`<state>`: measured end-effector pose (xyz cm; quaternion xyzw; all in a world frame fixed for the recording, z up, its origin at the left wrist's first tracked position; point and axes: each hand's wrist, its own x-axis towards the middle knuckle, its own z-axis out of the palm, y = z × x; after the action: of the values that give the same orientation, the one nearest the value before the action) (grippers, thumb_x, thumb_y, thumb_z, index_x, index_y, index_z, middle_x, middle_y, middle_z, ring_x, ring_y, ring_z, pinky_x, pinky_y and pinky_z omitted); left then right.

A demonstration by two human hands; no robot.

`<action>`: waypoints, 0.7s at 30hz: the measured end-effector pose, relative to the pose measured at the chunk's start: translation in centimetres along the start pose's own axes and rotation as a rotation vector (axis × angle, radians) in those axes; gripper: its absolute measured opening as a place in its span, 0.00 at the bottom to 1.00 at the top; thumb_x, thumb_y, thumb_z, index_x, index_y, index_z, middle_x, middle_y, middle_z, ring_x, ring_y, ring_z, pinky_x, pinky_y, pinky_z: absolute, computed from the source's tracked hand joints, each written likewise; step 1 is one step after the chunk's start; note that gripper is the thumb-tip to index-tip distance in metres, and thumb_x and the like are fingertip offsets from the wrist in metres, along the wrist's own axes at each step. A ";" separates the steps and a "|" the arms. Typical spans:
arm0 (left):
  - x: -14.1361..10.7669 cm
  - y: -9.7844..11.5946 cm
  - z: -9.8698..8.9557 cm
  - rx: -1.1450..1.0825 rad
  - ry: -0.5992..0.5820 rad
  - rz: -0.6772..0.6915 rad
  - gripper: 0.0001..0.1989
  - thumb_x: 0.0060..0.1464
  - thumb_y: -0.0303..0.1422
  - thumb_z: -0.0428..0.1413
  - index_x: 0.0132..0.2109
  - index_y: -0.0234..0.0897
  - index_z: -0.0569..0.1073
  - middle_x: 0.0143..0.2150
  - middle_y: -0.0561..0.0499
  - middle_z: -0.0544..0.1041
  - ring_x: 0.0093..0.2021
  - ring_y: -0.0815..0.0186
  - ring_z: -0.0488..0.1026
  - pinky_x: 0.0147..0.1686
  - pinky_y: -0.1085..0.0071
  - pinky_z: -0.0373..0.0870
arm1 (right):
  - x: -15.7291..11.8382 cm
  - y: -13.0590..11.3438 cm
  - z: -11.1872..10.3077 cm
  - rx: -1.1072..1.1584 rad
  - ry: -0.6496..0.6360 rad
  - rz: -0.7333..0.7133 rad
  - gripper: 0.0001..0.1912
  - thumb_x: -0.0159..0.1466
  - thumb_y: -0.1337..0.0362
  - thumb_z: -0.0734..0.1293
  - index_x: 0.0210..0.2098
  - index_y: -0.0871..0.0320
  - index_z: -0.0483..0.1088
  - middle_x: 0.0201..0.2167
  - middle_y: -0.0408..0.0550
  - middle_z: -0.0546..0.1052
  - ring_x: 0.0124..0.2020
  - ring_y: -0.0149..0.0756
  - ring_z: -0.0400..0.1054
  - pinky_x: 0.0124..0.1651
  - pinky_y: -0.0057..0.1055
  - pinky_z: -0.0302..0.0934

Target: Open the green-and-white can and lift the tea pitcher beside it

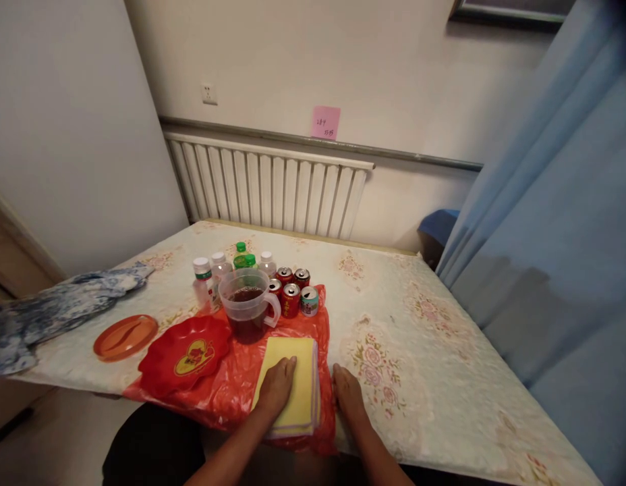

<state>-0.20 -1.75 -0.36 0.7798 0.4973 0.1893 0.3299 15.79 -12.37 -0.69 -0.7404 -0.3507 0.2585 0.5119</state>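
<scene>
A folded stack of yellow cloths with pale purple edging (303,388) lies on a red plastic bag (235,391) at the table's near edge. My left hand (277,386) rests on top of the stack, its fingers curled in loosely and the thumb along the upper side. Just right of the bag, my right hand (349,395) lies on the tablecloth with its fingers bent in; I see nothing in it. Beyond the stack stands a clear plastic jug of dark liquid (245,314), its handle to the right. A red scalloped plate (164,358) sits left of the jug.
Several drink cans (291,300) stand behind and right of the jug. White-capped bottles (204,283) and green-capped bottles (241,255) stand behind it. An orange lid (125,337) and a blue floral cloth (75,304) lie left. A blue curtain (556,270) hangs on the right.
</scene>
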 end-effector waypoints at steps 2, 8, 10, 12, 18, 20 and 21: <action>-0.5 0.3 -0.2 0.029 0.005 0.034 0.15 0.63 0.38 0.42 0.32 0.40 0.68 0.29 0.50 0.76 0.33 0.64 0.74 0.36 0.71 0.65 | -0.8 0.1 -0.1 0.015 0.012 -0.019 0.20 0.63 0.49 0.56 0.21 0.52 0.61 0.16 0.40 0.68 0.22 0.36 0.63 0.27 0.31 0.57; -2.3 -0.6 -1.8 0.122 0.115 0.090 0.09 0.61 0.30 0.44 0.41 0.38 0.68 0.44 0.46 0.72 0.47 0.63 0.70 0.50 0.70 0.63 | -2.7 1.0 0.1 0.039 0.100 -0.064 0.11 0.58 0.56 0.62 0.33 0.56 0.69 0.19 0.37 0.65 0.24 0.34 0.60 0.29 0.28 0.56; -2.4 -1.4 -2.6 0.158 0.167 0.051 0.11 0.60 0.29 0.44 0.47 0.35 0.67 0.48 0.43 0.70 0.51 0.60 0.68 0.53 0.67 0.62 | -3.0 1.2 0.4 0.035 0.115 -0.098 0.10 0.58 0.57 0.63 0.32 0.56 0.70 0.20 0.38 0.65 0.24 0.34 0.60 0.29 0.27 0.56; -2.3 -2.2 -3.4 0.188 0.206 0.006 0.12 0.59 0.28 0.44 0.49 0.33 0.66 0.50 0.40 0.69 0.53 0.57 0.65 0.56 0.63 0.60 | -3.1 1.2 0.6 0.033 0.109 -0.127 0.09 0.57 0.58 0.63 0.30 0.57 0.70 0.21 0.39 0.66 0.25 0.34 0.60 0.29 0.27 0.55; -1.3 -3.1 -4.4 0.207 0.170 -0.091 0.09 0.60 0.30 0.46 0.45 0.34 0.68 0.47 0.42 0.73 0.50 0.58 0.70 0.50 0.66 0.64 | -3.1 1.4 1.1 0.016 0.081 -0.168 0.08 0.58 0.59 0.63 0.28 0.57 0.69 0.20 0.39 0.65 0.25 0.34 0.59 0.28 0.27 0.54; -1.0 -3.1 -4.4 0.203 0.138 -0.107 0.08 0.60 0.30 0.46 0.43 0.35 0.69 0.46 0.43 0.74 0.47 0.60 0.72 0.46 0.68 0.65 | -3.0 1.7 1.3 0.000 0.103 -0.175 0.08 0.59 0.59 0.62 0.28 0.56 0.69 0.20 0.39 0.65 0.25 0.34 0.59 0.28 0.27 0.54; -0.9 -3.0 -4.4 0.204 0.126 -0.111 0.08 0.59 0.30 0.47 0.43 0.35 0.69 0.46 0.42 0.75 0.46 0.60 0.72 0.45 0.68 0.65 | -2.9 1.9 1.4 -0.009 0.120 -0.175 0.08 0.59 0.60 0.62 0.28 0.56 0.69 0.20 0.39 0.65 0.25 0.34 0.59 0.28 0.27 0.55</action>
<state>-5.26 -0.23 0.67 0.7670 0.5762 0.1678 0.2272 13.43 -14.31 -2.87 -0.7234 -0.3838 0.1664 0.5493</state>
